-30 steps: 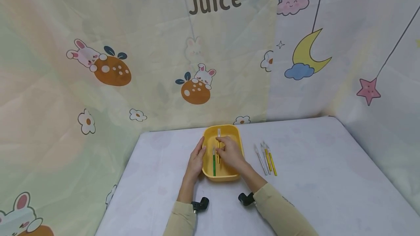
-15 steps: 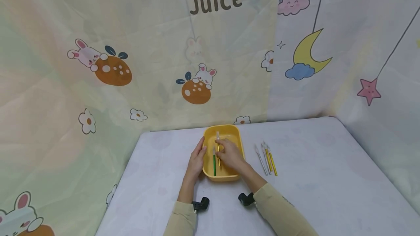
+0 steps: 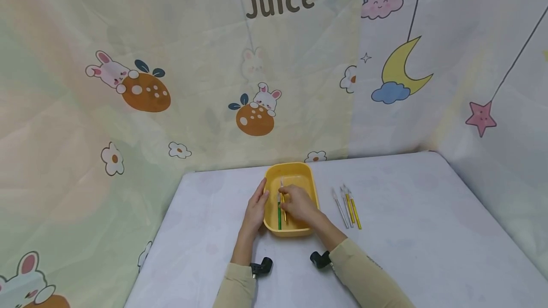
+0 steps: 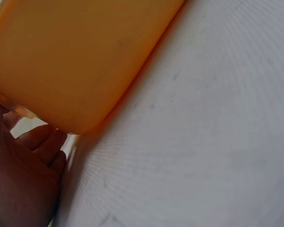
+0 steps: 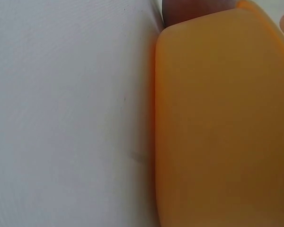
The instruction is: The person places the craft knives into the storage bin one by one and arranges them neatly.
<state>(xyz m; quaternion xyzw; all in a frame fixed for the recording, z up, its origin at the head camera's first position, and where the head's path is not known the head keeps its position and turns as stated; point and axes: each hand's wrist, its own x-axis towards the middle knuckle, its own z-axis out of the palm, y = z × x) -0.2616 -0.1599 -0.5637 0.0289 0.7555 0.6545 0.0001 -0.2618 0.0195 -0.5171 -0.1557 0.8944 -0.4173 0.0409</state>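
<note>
The yellow tray (image 3: pixel 292 233) stands near the back of the table. My left hand (image 3: pixel 255 210) holds its left side, fingers along the outer wall and thumb at the rim; the left wrist view shows fingers (image 4: pixel 47 144) against the tray wall. Inside the tray, my right hand (image 3: pixel 300 203) pinches a slim gold pen-like stick (image 3: pixel 286 216) with a clear tip, its middle hidden by the fingers. Just left of it lies a similar green stick (image 3: pixel 279 216), with its clear end pointing away. The tray's side (image 5: pixel 217 118) fills much of the right wrist view.
Right of the tray, several similar silver sticks (image 3: pixel 341 210) and gold sticks (image 3: pixel 357 215) lie side by side on the white-covered table (image 3: pixel 406 232). A printed fabric backdrop (image 3: pixel 205 61) rises behind the table. Each wrist wears a small black camera (image 3: pixel 320 259).
The right hand has drawn the gold stick a short way toward the person and slightly left, closer alongside the green one. The left hand and the tray have stayed put.
</note>
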